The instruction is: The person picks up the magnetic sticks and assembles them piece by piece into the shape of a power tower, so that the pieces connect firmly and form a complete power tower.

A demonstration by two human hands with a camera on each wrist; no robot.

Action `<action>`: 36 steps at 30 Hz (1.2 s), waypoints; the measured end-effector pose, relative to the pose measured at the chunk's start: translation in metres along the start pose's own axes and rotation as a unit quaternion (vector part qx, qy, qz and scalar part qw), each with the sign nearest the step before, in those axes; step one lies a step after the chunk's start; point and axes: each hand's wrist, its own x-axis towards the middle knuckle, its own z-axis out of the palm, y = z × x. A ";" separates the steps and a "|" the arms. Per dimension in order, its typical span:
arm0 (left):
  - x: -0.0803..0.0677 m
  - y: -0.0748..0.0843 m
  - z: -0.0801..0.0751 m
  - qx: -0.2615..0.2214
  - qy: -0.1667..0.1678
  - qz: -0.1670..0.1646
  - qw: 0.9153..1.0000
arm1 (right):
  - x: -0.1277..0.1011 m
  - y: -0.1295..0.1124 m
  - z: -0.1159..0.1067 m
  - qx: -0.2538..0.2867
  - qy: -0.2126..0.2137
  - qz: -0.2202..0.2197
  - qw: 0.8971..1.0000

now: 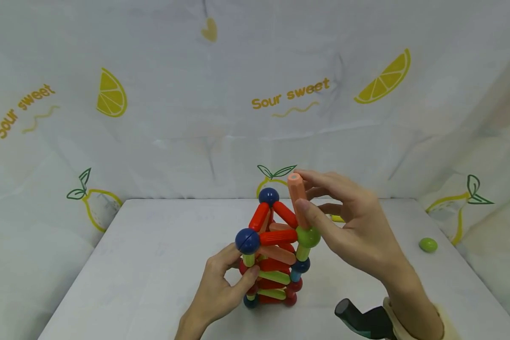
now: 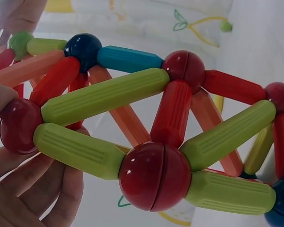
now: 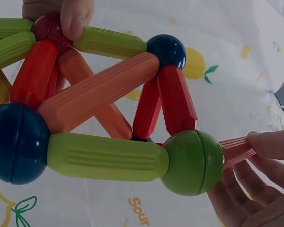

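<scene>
A tower of magnetic building sticks and balls (image 1: 276,237) stands on the white table, its sticks red, green, orange and blue. My left hand (image 1: 221,281) grips a red ball (image 2: 21,126) on its left side, thumb in front and fingers behind. At the upper right, my right hand (image 1: 357,222) pinches an orange magnetic stick (image 1: 296,191) between thumb and fingers. The stick stands nearly upright, its lower end at the green ball (image 1: 308,237) on the tower's top corner. Two blue balls, one at the left (image 1: 247,241) and one at the back (image 1: 268,196), form the other top corners.
A loose green ball (image 1: 428,244) lies near the table's right edge. Part of a yellow-green piece (image 1: 336,218) shows behind the right hand. A black device (image 1: 365,320) is at the right wrist. A white lemon-print cloth (image 1: 174,141) hangs behind the table.
</scene>
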 end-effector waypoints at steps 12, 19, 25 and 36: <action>0.001 -0.001 0.000 0.016 -0.006 -0.004 1.000 | 0.001 0.000 0.002 -0.029 -0.003 0.005 1.000; 0.002 -0.003 -0.001 0.024 0.001 0.011 1.000 | 0.003 0.092 -0.013 -0.107 0.079 0.059 0.989; 0.001 -0.006 -0.001 0.023 0.001 0.003 1.000 | -0.034 0.213 -0.016 -0.245 -0.058 0.203 0.946; 0.001 -0.007 -0.001 0.020 -0.004 -0.001 1.000 | -0.079 0.277 -0.013 -0.303 -0.192 0.294 0.886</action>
